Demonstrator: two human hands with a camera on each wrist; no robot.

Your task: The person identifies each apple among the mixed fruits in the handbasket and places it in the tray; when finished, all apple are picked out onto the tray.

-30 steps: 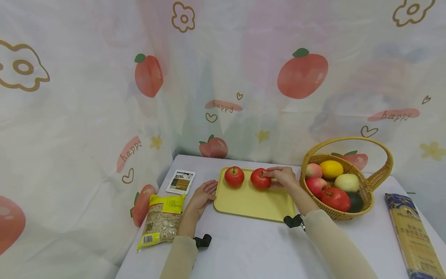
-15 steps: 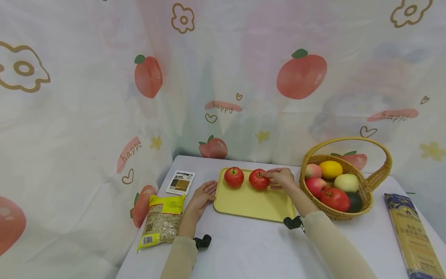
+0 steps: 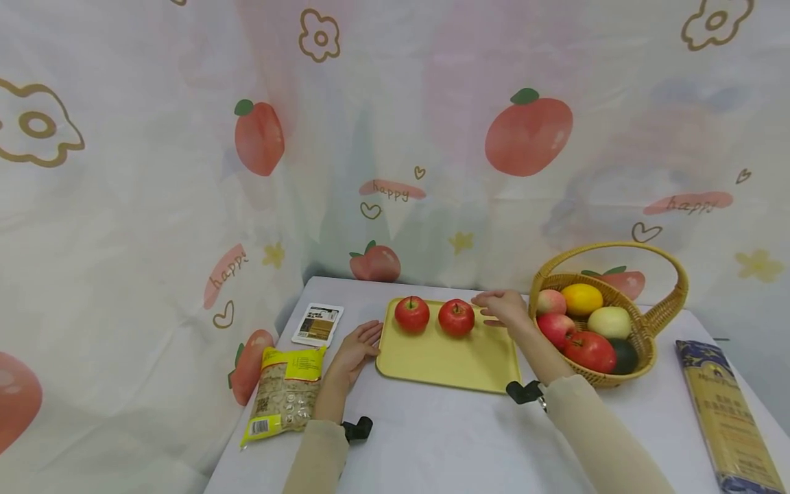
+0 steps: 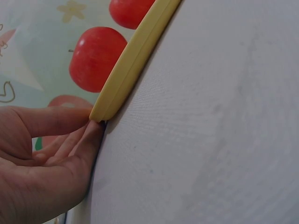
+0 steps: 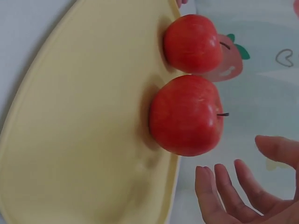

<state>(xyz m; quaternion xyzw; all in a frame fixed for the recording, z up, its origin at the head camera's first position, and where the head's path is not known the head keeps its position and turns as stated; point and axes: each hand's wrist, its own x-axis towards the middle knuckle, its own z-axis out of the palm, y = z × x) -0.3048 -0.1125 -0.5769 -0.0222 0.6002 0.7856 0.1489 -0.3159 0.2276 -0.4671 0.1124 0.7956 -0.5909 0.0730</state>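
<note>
My left hand (image 3: 354,351) on the tray (image 3: 444,363) edge, my right hand (image 3: 505,309) open-fingered.
Clock on tray centre: left at 9, fingers relaxed along the rim; right apple (image 3: 457,319) on tray at 12, left apple (image 3: 411,315) at 11; right at 2, thumb and fingers apart, just beside right apple.

Soft light falls all around me — the apples (image 5: 187,115) cast blurry shadows on the tray (image 5: 84,102) and catch pale glints. Both wrist views look dimmer and hazier than the head's — in the right one, the tray's rim (image 5: 37,60) bows outward.
</note>
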